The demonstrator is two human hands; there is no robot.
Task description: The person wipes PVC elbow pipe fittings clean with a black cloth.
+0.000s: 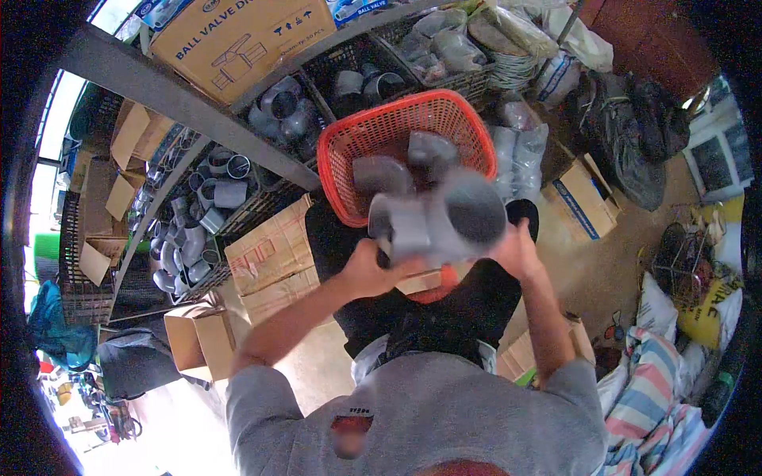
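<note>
Two large grey plastic pipe fittings, blurred by motion, are held side by side over my lap. My left hand (371,268) is closed around the lower edge of the left pipe fitting (409,224), its thumb toward the near end. At the other side, my right hand (517,251) grips the right pipe fitting (468,213), whose wide round mouth faces up. Both fittings overlap the near rim of a red plastic basket (327,159). Inside the basket lie more grey fittings, among them an elbow (381,173).
Black crates of grey fittings (190,230) stand at the left and behind the basket. A metal beam (198,95) crosses the upper left, before a ball valve carton (238,47). Flattened cardboard (274,258) lies left of my legs; an opened box (583,198) sits right.
</note>
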